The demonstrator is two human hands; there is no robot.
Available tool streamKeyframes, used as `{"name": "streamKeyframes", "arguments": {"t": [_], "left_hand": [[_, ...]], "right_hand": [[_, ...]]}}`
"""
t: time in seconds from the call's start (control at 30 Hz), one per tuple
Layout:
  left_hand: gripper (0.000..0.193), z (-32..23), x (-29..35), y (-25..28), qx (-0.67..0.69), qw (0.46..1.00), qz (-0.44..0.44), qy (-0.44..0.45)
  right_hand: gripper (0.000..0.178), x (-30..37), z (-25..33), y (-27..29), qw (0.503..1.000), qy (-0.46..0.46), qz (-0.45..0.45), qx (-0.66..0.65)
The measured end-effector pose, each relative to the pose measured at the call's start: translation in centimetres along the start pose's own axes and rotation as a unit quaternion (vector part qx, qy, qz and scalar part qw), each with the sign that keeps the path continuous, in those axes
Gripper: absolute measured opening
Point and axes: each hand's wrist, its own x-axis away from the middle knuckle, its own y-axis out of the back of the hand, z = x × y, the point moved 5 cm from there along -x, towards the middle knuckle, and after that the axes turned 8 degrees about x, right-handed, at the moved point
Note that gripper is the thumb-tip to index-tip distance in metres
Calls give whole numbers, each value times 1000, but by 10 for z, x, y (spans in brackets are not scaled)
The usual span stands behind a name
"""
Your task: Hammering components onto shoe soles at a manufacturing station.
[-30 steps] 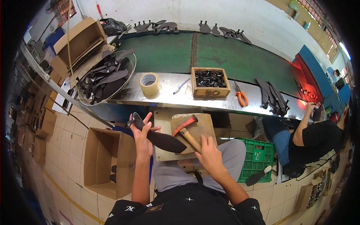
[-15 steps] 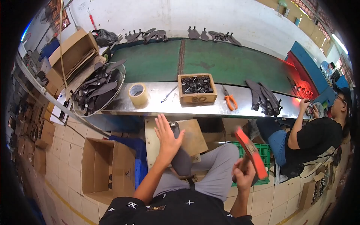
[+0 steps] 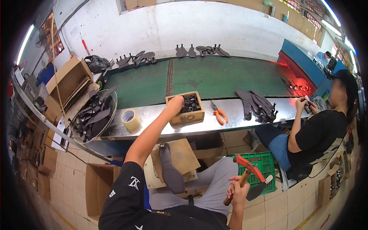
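Observation:
My left hand reaches into a small wooden box of little black parts on the metal ledge; its fingertips are hidden among them. In front of me, a dark shoe sole with its heel pointing away lies on a work stand, partly over a wooden board. My right hand is closed round the wooden handle of a hammer, whose red head points up, at the right of my lap. Just beyond that hand is another dark sole.
Orange-handled pliers, a tape roll and several soles lie along the ledge. A wire basket of soles stands left. Behind runs a green conveyor belt. A green crate and a seated co-worker are right.
My left hand has left the sole on the stand and gone forward into the wooden box. The hammer in my right hand has dropped lower and tilted. The view has shifted.

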Motion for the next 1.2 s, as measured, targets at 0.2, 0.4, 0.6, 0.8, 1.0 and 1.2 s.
{"name": "streamKeyframes", "arguments": {"t": [0.2,0.4,0.6,0.8,1.0,1.2], "left_hand": [[19,-64,61,58,245,959,-143,-2],[15,-182,182,110,554,829,-51,50],[12,-222,263,128,700,711,-34,55],[12,-225,289,151,470,861,-158,-111],[21,-230,311,163,336,885,-244,-211],[25,-224,321,158,193,905,-280,-255]], "right_hand": [[16,-7,15,11,999,1,-8,40],[23,-32,64,-7,988,84,38,120],[26,-19,117,-86,979,129,146,58],[44,9,134,-131,962,171,186,100],[36,21,134,-149,942,210,248,85],[25,19,123,-158,944,174,274,66]]}}
